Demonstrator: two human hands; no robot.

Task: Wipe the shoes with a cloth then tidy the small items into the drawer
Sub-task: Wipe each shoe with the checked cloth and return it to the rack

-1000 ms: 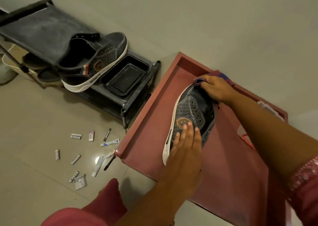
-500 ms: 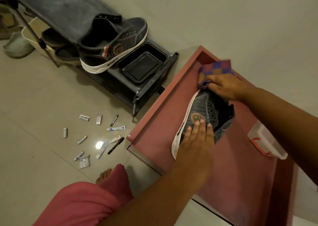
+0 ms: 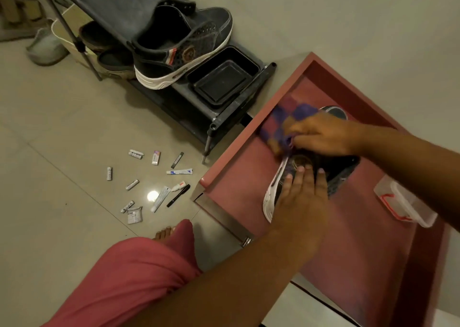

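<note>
A dark grey shoe (image 3: 336, 170) with a white sole lies on its side on the red cabinet top (image 3: 239, 177). My left hand (image 3: 302, 197) presses flat on its side with straight fingers. My right hand (image 3: 323, 136) grips a purple and red checked cloth (image 3: 283, 120) against the shoe's toe end. The matching shoe (image 3: 179, 43) stands on the black shoe rack (image 3: 124, 5). Several small items (image 3: 154, 177), tubes, batteries and a black pen, lie scattered on the floor left of the cabinet.
A black tray (image 3: 224, 78) sits on the rack beside the second shoe. A clear plastic box (image 3: 405, 202) with a red handle stands on the cabinet top at right. More footwear (image 3: 109, 50) lies under the rack. My bare foot (image 3: 165, 232) is near the cabinet corner.
My right hand has swept the cloth leftward over the shoe's toe end, and the cloth is blurred. The camera has tilted, shifting everything right and down. My left hand stays on the shoe.
</note>
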